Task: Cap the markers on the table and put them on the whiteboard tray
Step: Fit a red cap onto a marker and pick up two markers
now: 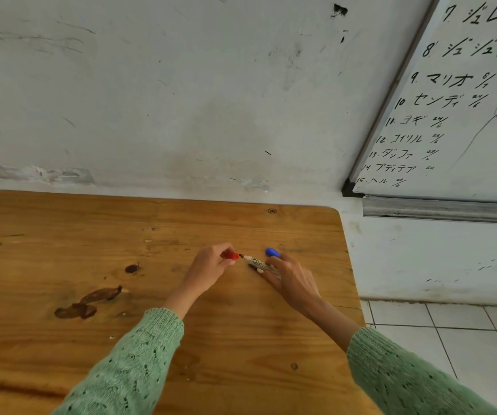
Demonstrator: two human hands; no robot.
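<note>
My left hand pinches a red cap just above the wooden table. My right hand holds a white marker with its dark red tip bare and pointing left at the cap, a small gap between them. A blue-capped end of a second marker sticks out past my right fingers; whether that hand also holds it I cannot tell. The grey whiteboard tray runs along the bottom of the whiteboard at the right, beyond the table's edge.
The table stands against a scuffed white wall. Dark stains mark the wood at the left. White floor tiles show to the right of the table, under the tray.
</note>
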